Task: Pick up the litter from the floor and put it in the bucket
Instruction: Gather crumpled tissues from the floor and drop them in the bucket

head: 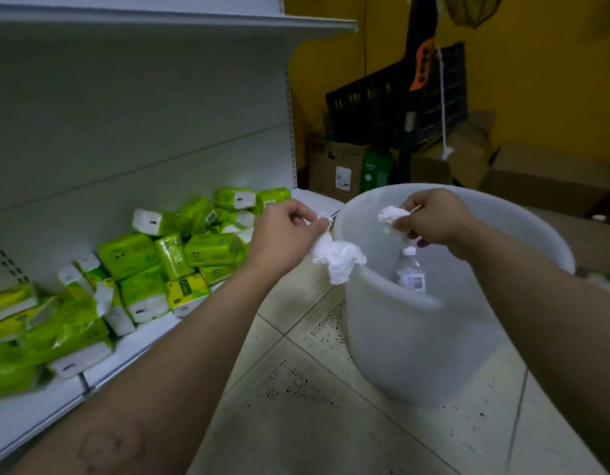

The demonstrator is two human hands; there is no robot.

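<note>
A person clears litter in a shop aisle, both hands raised at the centre of the frame over a white bucket (399, 337) standing on the tiled floor (296, 423). The left hand (284, 234) pinches a large crumpled tissue (338, 260), which hangs right at the bucket's left rim. The right hand (434, 219), fingers curled, grips a smaller tissue wad (392, 214) above the open mouth.

The step in hand appears to be the drop. The smaller wad looks well placed and should fall in once the fingers part. The larger one sits on the edge line, and whether it is over the opening cannot be told. It would be safer to carry it a little rightward, past the rim, before letting go, since light paper can catch on the lip and slide down the outside.

Inside the bucket, a clear plastic bottle (411, 272) with a white cap leans against the near wall. Nothing else shows in it.

At lower left, green tissue packs (132, 255) crowd a white shelf (142, 347). Cardboard boxes (550, 176) and a dark crate (372, 104) stand at upper right.
</note>
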